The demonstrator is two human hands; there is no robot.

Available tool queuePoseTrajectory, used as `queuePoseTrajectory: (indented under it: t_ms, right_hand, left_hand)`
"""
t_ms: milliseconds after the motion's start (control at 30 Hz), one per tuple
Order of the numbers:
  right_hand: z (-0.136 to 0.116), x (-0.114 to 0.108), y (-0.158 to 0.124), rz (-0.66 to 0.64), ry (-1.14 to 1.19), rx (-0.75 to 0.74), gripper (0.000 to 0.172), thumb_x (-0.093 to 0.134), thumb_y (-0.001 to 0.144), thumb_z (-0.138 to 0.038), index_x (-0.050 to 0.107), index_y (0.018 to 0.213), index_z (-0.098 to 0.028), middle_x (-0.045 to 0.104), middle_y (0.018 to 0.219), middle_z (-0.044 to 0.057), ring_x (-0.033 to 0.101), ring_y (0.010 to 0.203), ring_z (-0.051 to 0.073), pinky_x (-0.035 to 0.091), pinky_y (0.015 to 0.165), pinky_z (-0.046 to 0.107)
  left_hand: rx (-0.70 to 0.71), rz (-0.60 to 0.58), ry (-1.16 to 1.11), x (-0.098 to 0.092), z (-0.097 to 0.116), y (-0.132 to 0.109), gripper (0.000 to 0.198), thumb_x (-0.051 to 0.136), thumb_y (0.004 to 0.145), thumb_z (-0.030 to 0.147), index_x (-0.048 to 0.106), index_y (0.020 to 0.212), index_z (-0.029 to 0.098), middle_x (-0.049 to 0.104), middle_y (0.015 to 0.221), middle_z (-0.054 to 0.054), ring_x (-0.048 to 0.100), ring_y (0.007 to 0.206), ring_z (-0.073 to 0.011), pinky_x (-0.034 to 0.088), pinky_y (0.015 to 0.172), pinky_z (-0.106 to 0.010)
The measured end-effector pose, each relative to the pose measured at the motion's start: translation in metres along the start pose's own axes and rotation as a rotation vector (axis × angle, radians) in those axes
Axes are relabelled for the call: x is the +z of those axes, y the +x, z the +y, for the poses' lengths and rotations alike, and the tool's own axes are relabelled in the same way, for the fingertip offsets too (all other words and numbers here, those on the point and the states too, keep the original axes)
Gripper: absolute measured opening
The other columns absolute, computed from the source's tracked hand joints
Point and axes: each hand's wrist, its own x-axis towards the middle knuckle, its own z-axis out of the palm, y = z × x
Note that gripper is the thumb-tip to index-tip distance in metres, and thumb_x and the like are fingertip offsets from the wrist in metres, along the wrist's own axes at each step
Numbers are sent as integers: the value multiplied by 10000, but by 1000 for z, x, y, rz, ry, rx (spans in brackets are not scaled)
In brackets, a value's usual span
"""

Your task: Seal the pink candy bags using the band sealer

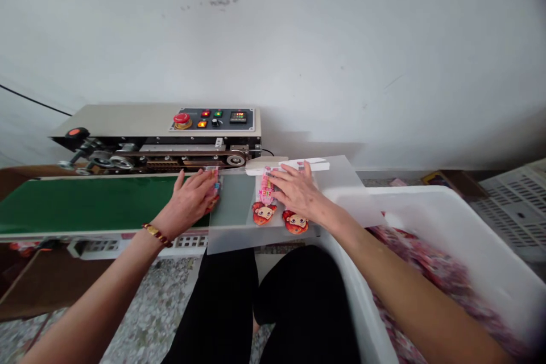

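- Head view: left hand (191, 198) at 8 o'clock from centre, fingers close together and bent over the first pack (216, 186), at the 3 o'clock end of the green belt (98, 202). Pressing or pinching: cannot tell, with fingertips turned down out of sight.
- Right hand (298, 189) just off centre at 4 o'clock, fingers spread and laid over the second pack (265, 198), at 6 o'clock, and the third pack (295, 222), at 5 o'clock. Both side by side on the translucent sheet (239, 237), apart from the first, top ends towards the white strip (256, 168).
- Step in hand, by the look: lining up packs and passing the foremost to the machine (140, 116) at 9 o'clock.
- Next move seems to call for a light, flat touch: first pack squared to the machine's edge, the other two evenly spaced.
- Hidden: most of the first pack under the left hand; upper part of the third under the right. Hard to tell whether the first has its top end inside the machine.
- Cut off at 4 o'clock: white bin (407, 196), crossed by the right forearm, with a blurred reddish heap (435, 264) inside.
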Motion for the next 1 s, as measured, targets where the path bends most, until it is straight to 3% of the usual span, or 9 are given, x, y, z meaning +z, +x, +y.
queuePoseTrajectory:
  t_ms: [133, 233, 300, 400, 533, 667, 767, 867, 1000]
  right_hand:
    - [-2, 4, 10, 18, 80, 6, 378, 449, 1017, -237, 634, 1341, -295, 597, 1463, 49, 434, 1411, 327, 136, 1159, 748]
    - [8, 1, 5, 77, 107, 64, 364, 449, 1006, -233, 662, 1296, -283, 632, 1418, 67, 473, 1383, 321, 163, 1156, 745]
    - [21, -2, -5, 114, 89, 100, 345, 449, 1001, -245, 693, 1244, -268, 655, 1380, 88, 498, 1360, 333, 187, 1151, 740]
    - [38, -3, -27, 123, 49, 137, 334, 457, 999, -273, 709, 1219, -264, 654, 1378, 99, 485, 1372, 358, 193, 1145, 748]
    - [41, -2, -46, 45, -5, 128, 359, 456, 999, -276, 676, 1282, -250, 590, 1461, 103, 431, 1419, 372, 161, 1147, 777]
    - [26, -5, -33, -28, -29, 72, 377, 431, 1027, -293, 636, 1340, -248, 575, 1482, 89, 410, 1432, 364, 125, 1157, 778]
    - [15, -4, -9, -60, -54, 37, 361, 438, 1034, -299, 635, 1335, -270, 595, 1463, 66, 402, 1441, 351, 112, 1173, 752]
    - [6, 1, 11, -31, -70, 22, 343, 434, 1045, -317, 640, 1314, -264, 607, 1449, 71, 428, 1422, 334, 103, 1183, 734]
    - [3, 1, 6, 46, -54, 59, 342, 419, 1047, -297, 639, 1300, -231, 604, 1447, 98, 473, 1378, 330, 104, 1179, 727]
  left_hand:
    - [159, 36, -118, 9, 45, 15, 338, 436, 1027, 257, 577, 1318, 156, 630, 1400, -141, 556, 1353, -248, 296, 1244, -554]
    - [241, -46, -186, 25, 81, 31, 440, 454, 1012, 260, 487, 1436, 146, 517, 1519, -158, 440, 1456, -269, 320, 1240, -540]
    - [209, -59, -183, 32, 90, 38, 466, 454, 1001, 242, 470, 1451, 122, 467, 1556, -174, 390, 1486, -291, 328, 1235, -548]
    - [157, -57, -179, 34, 83, 37, 472, 443, 1000, 236, 471, 1449, 93, 459, 1558, -184, 388, 1485, -299, 313, 1242, -552]
    - [126, -59, -172, 28, 51, 20, 491, 427, 1016, 286, 444, 1479, 125, 452, 1570, -165, 374, 1497, -280, 315, 1239, -540]
    - [58, -40, -92, 17, 15, -1, 445, 427, 1019, 313, 497, 1432, 162, 509, 1530, -155, 449, 1449, -280, 286, 1232, -585]
    - [-21, 65, 22, 8, 10, -3, 329, 462, 1004, 279, 611, 1279, 176, 622, 1410, -157, 577, 1324, -316, 206, 1218, -683]
    - [30, 94, -28, 7, 42, 10, 292, 444, 1016, 247, 635, 1221, 165, 667, 1342, -153, 611, 1286, -275, 223, 1241, -626]
    - [93, -12, -182, 22, 98, 32, 386, 443, 1024, 282, 542, 1372, 144, 583, 1451, -166, 512, 1398, -252, 304, 1238, -547]
